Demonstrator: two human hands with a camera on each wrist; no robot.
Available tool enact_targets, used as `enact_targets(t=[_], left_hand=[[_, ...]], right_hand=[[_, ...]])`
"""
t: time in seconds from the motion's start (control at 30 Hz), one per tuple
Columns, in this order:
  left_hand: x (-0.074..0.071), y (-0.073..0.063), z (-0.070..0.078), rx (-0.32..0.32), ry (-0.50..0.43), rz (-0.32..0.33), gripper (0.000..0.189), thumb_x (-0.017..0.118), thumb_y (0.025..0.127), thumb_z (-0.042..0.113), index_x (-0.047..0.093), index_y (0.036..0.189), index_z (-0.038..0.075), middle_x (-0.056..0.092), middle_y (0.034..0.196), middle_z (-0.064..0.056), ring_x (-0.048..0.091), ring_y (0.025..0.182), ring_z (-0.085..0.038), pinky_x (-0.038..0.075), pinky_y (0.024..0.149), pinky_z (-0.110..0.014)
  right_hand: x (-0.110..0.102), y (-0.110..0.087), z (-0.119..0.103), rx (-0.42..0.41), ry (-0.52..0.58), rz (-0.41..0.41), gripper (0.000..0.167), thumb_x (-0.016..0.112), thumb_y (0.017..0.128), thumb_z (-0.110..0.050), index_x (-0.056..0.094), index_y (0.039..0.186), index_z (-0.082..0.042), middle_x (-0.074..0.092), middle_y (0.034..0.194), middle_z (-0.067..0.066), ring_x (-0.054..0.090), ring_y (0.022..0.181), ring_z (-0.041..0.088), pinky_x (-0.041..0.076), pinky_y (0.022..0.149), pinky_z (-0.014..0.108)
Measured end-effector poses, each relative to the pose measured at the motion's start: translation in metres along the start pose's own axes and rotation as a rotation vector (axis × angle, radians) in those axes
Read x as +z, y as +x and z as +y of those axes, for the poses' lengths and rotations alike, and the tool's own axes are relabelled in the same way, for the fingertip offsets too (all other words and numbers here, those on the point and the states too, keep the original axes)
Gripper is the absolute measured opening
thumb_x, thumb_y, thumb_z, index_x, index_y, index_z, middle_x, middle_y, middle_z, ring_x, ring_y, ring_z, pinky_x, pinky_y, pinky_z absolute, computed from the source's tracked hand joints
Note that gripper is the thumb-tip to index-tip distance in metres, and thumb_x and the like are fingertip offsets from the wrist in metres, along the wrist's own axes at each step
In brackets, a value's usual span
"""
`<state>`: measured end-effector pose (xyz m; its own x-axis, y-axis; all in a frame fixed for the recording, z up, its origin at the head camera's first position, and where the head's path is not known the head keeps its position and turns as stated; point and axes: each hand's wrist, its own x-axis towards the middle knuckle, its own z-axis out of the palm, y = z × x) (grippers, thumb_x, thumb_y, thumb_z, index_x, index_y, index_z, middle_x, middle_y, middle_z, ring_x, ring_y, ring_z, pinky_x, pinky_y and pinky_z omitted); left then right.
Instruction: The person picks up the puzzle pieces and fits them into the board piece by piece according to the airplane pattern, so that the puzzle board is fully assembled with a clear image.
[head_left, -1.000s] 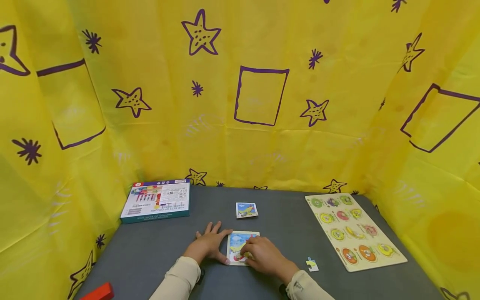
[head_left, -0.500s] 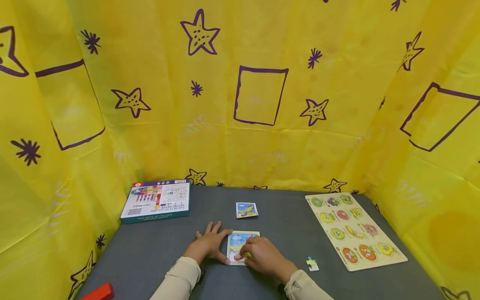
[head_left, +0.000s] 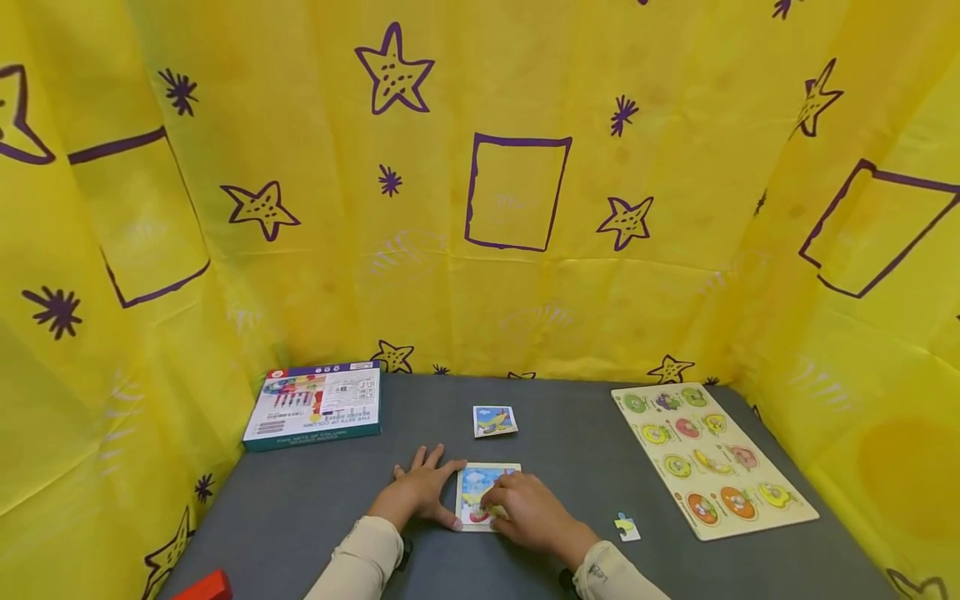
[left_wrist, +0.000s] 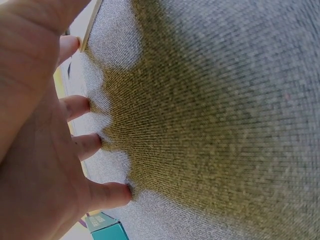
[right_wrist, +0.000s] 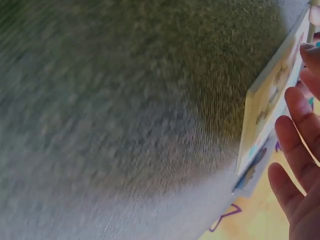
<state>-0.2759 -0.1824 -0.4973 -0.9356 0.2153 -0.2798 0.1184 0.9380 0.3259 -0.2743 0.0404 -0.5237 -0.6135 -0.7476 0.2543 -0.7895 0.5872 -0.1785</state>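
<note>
A small framed jigsaw puzzle (head_left: 476, 479) with a blue-sky picture lies on the grey table. My left hand (head_left: 422, 490) spreads its fingers beside it, thumb and index fingertip at its left edge. In the left wrist view the other fingertips of the left hand (left_wrist: 45, 145) rest on the cloth. My right hand (head_left: 534, 515) bends over the puzzle's lower right, thumb and index pinching a puzzle piece (head_left: 495, 511) low on the picture, mostly hidden by the fingers. In the right wrist view its remaining fingers (right_wrist: 296, 150) curve loosely beside the frame (right_wrist: 250, 120).
A loose puzzle piece (head_left: 626, 527) lies right of the right hand. Behind the puzzle is a small picture card (head_left: 494, 421). A fruit peg board (head_left: 712, 458) lies at right, a boxed set (head_left: 315, 407) at back left. A red block (head_left: 204, 587) sits front left.
The head view has shifted slightly. Both hands stay at the puzzle, with the right fingers barely moving over its lower right part.
</note>
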Motion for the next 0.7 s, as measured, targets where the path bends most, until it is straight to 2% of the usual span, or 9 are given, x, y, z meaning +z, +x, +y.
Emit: enact_targets(t=[0.13, 0.27, 0.53, 0.7], left_hand=[[0.006, 0.004, 0.005, 0.000, -0.016, -0.010, 0.093, 0.089, 0.063, 0.044, 0.046, 0.143, 0.023, 0.026, 0.156, -0.019, 0.016, 0.143, -0.050, 0.018, 0.100, -0.079], [0.009, 0.005, 0.005, 0.014, -0.025, -0.014, 0.094, 0.089, 0.064, 0.045, 0.046, 0.144, 0.023, 0.025, 0.157, -0.019, 0.015, 0.143, -0.050, 0.017, 0.099, -0.080], [0.000, 0.004, -0.001, 0.023, -0.029, 0.001, 0.096, 0.090, 0.063, 0.042, 0.045, 0.145, 0.020, 0.024, 0.156, -0.022, 0.014, 0.142, -0.053, 0.015, 0.098, -0.081], [0.002, 0.007, -0.006, 0.023, -0.027, -0.010, 0.098, 0.089, 0.062, 0.043, 0.044, 0.146, 0.021, 0.022, 0.157, -0.023, 0.012, 0.142, -0.054, 0.014, 0.097, -0.082]], right_hand=[[-0.010, -0.017, 0.014, 0.047, -0.010, -0.017, 0.020, 0.072, 0.083, -0.022, 0.073, 0.103, -0.020, 0.066, 0.096, -0.007, 0.059, 0.090, 0.012, 0.049, 0.081, 0.039], [-0.020, -0.044, 0.037, 0.108, -0.022, -0.025, 0.021, 0.075, 0.083, -0.023, 0.073, 0.104, -0.018, 0.066, 0.097, -0.006, 0.059, 0.091, 0.015, 0.049, 0.081, 0.041], [-0.038, -0.107, 0.082, 0.207, -0.049, 0.007, 0.023, 0.078, 0.078, -0.021, 0.072, 0.101, -0.019, 0.065, 0.095, -0.006, 0.060, 0.088, 0.016, 0.049, 0.075, 0.041], [-0.048, -0.135, 0.095, 0.236, -0.046, 0.000, 0.022, 0.078, 0.077, -0.016, 0.073, 0.099, -0.019, 0.066, 0.095, -0.005, 0.061, 0.087, 0.016, 0.050, 0.072, 0.039]])
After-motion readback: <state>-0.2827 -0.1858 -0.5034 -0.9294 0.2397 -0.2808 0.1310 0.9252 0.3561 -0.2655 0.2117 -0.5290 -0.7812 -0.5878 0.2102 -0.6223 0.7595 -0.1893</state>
